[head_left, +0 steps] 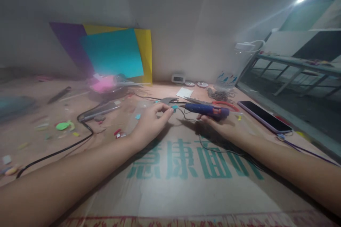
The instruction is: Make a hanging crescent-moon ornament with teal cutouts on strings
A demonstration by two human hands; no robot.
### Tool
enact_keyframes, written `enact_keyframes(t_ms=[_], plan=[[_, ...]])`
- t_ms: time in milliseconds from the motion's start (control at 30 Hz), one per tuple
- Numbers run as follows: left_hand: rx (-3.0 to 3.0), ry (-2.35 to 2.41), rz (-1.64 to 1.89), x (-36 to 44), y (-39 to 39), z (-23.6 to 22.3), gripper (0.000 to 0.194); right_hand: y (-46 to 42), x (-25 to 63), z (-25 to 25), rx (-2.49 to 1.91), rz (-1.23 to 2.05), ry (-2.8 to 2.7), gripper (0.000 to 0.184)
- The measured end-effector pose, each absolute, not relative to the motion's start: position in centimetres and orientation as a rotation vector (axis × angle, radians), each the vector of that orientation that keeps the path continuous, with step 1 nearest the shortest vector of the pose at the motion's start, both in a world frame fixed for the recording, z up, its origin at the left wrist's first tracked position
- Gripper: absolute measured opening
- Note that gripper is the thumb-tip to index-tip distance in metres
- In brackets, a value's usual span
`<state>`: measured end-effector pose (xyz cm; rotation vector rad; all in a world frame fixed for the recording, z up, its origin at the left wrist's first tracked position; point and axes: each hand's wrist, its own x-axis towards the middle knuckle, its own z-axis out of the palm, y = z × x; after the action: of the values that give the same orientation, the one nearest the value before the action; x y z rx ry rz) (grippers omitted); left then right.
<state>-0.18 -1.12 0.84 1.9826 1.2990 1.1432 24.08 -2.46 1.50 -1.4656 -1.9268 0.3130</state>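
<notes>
Between thumb and fingertip, my left hand (157, 118) pinches a small teal piece (174, 107), perhaps foam or felt. My right hand (221, 126) is closed round a blue hot glue gun (205, 109), which lies level with its nozzle pointing left. The nozzle tip is close to the teal piece; whether they touch I cannot tell. A thin dark cord (213, 149) runs beneath my right hand. Just behind the hands lie red-handled scissors (226, 104) and a grey metal tool (169, 100). Another teal scrap (137, 116) rests left of my left hand.
Teal, yellow and purple sheets (114, 53) lean on the back wall. A phone (263, 116) lies at right, near a clear plastic cup (226, 78). A black cable (61, 147) crosses the left side among coloured scraps. A small digital clock (178, 78) stands at the back.
</notes>
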Motion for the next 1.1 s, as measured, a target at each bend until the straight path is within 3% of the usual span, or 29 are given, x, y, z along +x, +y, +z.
enact_keyframes(t_ms=[400, 733, 1100], plan=[[1.903, 1.272, 1.1, -0.2, -0.6, 0.5, 0.022, -2.7, 24.2, 1.1, -1.471, 0.25, -1.946, 0.027], [1.906, 1.24, 1.099, -0.1, -0.7, 0.5, 0.024, -2.7, 24.1, 1.1, -1.474, 0.431, -1.94, 0.023], [1.907, 1.22, 1.079, -0.1, -0.6, 0.3, 0.025, -2.8, 25.0, 0.9, -1.586, 0.229, -1.95, 0.022]])
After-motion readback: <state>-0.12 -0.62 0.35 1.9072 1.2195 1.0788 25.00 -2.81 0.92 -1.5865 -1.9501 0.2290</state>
